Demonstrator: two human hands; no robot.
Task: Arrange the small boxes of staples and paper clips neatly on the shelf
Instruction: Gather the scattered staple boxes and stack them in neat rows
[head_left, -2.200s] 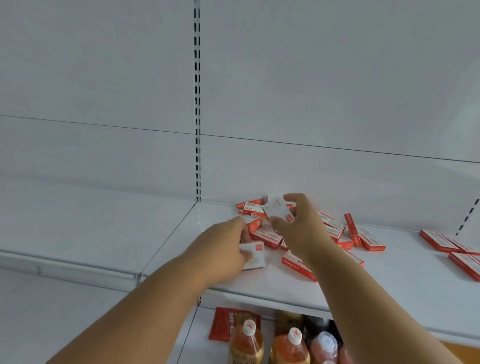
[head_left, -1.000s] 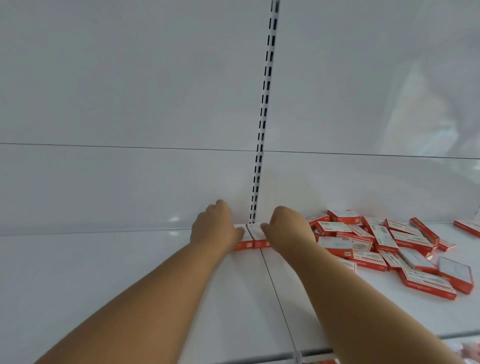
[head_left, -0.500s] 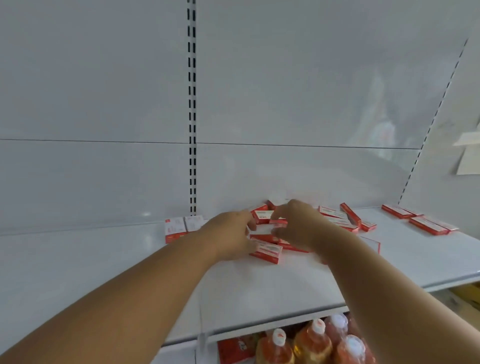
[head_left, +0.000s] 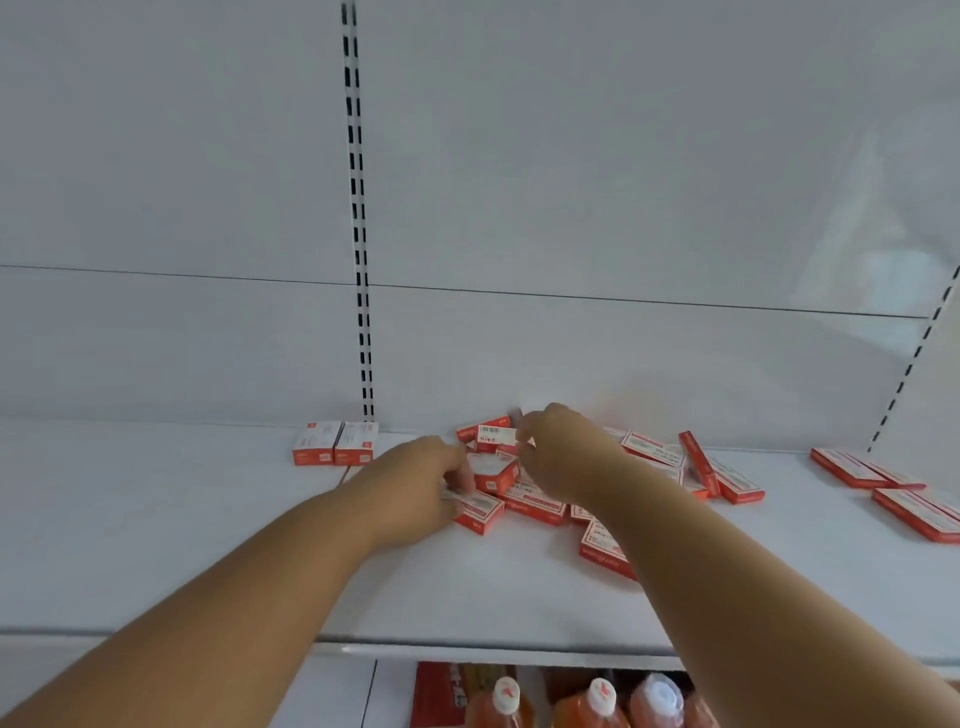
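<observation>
Two small red-and-white boxes (head_left: 335, 442) stand side by side against the back wall of the white shelf (head_left: 156, 519), by the slotted upright. To their right lies a loose pile of the same boxes (head_left: 535, 501). My left hand (head_left: 415, 486) reaches into the pile's left side, fingers closed on a small box (head_left: 493, 475). My right hand (head_left: 563, 449) is above the pile's back and pinches another small box (head_left: 496, 435) lifted off the heap. Part of the pile is hidden behind my right forearm.
More flat red boxes (head_left: 893, 493) lie at the far right of the shelf. A black slotted upright (head_left: 358, 234) runs up the back wall. Below the shelf stand orange drink bottles (head_left: 592, 701) and a red packet (head_left: 441, 691).
Both hands set two boxes against the back wall by the upright, then moved right to the pile. Each hand now grips a box; the right one has lifted its box.
</observation>
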